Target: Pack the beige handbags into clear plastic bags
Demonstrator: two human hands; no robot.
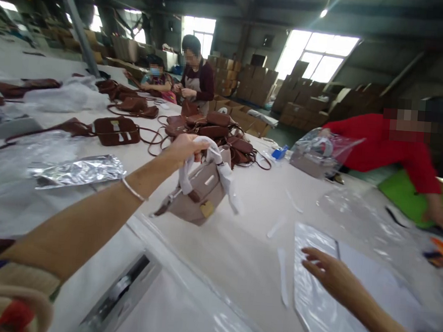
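Note:
My left hand (188,148) is closed around the paper-wrapped handle of a taupe handbag (194,197), which hangs tilted over the white table. White wrapping covers the handle, and a yellowish tag shows on the bag's front. My right hand (322,268), fingers stretched and apart, is over a clear plastic bag (310,303) at the lower right and holds nothing. Whether its fingertips touch the plastic I cannot tell.
A pile of brown handbags (212,127) lies ahead, and a single brown bag (116,131) sits left of it. Silvery plastic (80,171) is at the left. A co-worker in red (382,142) leans in from the right. A blue tape dispenser (279,152) stands behind. Two people work farther back.

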